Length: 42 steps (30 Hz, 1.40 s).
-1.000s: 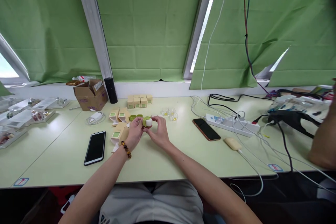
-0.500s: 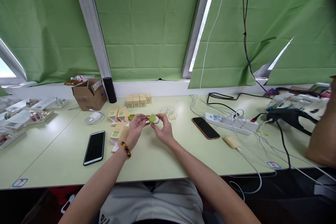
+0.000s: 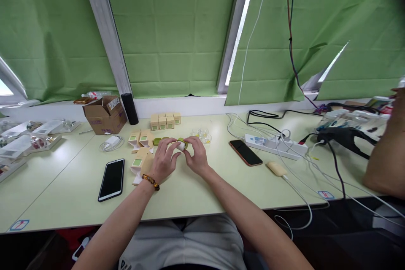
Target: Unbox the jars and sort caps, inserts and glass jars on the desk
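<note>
Between my two hands is a small round green-and-white object (image 3: 181, 146), held just above the table. The fingertips of my left hand (image 3: 165, 161) close on its left side, and my right hand (image 3: 196, 157) pinches it from the right. My fingers cover much of it. Behind my left hand, another green piece (image 3: 157, 141) is partly visible. Opened small tan boxes (image 3: 142, 161) lie beside my left wrist, which wears a beaded bracelet. Just beyond my right hand sit several clear, round pieces with yellow bits (image 3: 201, 135).
A row of small tan boxes (image 3: 166, 121) stands at the back. Left are a phone (image 3: 111, 179), a coiled white cable (image 3: 110, 142) and a cardboard carton (image 3: 105, 117). Right are another phone (image 3: 246, 152), a power strip (image 3: 274, 147) with cables, and another person's arm (image 3: 384, 152).
My left hand has turned over the object, its fingers now wrapping the left side. The object has tilted, with its white part now facing me more. The view has shifted slightly.
</note>
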Each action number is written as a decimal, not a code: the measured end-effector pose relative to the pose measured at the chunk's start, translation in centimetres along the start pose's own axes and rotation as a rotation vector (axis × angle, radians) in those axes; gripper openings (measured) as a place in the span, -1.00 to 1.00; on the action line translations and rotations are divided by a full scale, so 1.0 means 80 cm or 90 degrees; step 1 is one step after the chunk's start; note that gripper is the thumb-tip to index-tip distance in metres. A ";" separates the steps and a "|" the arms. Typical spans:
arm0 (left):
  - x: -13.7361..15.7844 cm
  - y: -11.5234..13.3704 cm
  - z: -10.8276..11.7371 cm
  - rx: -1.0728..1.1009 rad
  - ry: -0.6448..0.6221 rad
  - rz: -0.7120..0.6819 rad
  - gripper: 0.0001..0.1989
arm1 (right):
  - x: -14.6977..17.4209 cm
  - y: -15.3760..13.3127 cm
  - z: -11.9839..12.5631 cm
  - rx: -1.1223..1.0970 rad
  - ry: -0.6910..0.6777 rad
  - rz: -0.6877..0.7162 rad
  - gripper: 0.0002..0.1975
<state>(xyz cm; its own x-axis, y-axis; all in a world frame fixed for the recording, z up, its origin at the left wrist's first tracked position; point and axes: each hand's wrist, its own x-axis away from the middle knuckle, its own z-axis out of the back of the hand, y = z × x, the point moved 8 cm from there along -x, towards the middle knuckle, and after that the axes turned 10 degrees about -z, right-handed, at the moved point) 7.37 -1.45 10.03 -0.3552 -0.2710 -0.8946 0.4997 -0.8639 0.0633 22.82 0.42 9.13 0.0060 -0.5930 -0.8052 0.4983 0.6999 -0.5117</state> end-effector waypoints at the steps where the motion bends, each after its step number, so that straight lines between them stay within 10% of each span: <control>1: 0.001 -0.002 -0.001 -0.009 0.000 0.001 -0.59 | 0.001 0.001 -0.003 0.001 -0.010 -0.001 -0.58; 15: 0.000 -0.010 -0.004 -0.032 -0.022 0.021 -0.65 | 0.001 0.004 -0.016 -0.197 -0.101 -0.104 -0.65; 42: 0.002 -0.004 -0.019 -0.073 -0.104 0.001 -0.62 | 0.003 0.011 -0.025 -0.090 -0.060 -0.128 -0.71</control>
<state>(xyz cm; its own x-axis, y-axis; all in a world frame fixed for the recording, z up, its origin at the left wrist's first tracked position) 8.38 -0.57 9.20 -0.4733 -0.3462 -0.8100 0.5839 -0.8118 0.0058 21.49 1.73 7.91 0.0027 -0.7551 -0.6556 0.3718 0.6093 -0.7003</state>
